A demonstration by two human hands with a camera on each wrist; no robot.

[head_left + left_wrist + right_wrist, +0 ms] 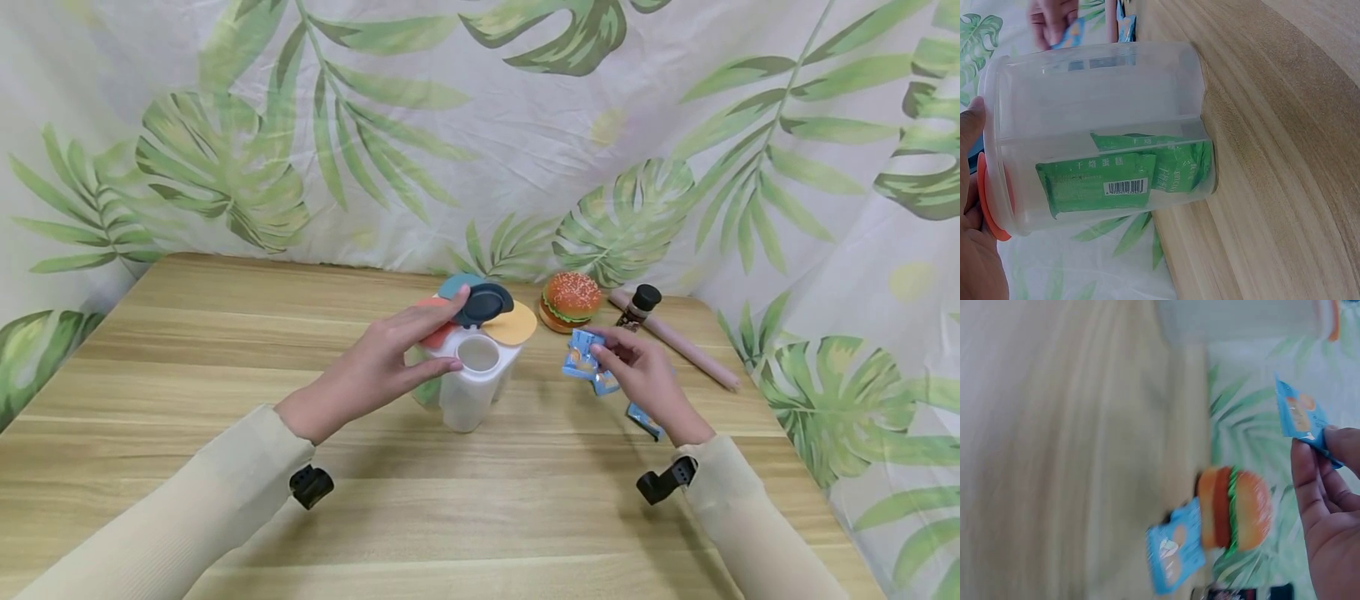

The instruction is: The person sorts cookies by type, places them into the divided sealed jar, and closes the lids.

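Observation:
A clear storage container (471, 400) stands upright with several coloured flip lids; its dark blue lid (483, 303) is raised above a round opening. My left hand (375, 367) reaches over the container's left side, thumb at the opening's rim and a straight finger touching the dark lid. Green snack packets (1100, 184) show inside another compartment. My right hand (637, 367) pinches a small blue snack packet (1302, 414) between thumb and fingers, above the table right of the container. Another blue packet (1175, 547) lies below that hand.
A toy hamburger (572, 300) sits behind my right hand. Farther right are a black-capped bottle (645, 300) and a pinkish rolling-pin-like rod (693, 352). One more blue packet (645, 422) lies near my right wrist. A leaf-print cloth (420, 125) hangs behind the wooden table (187, 350).

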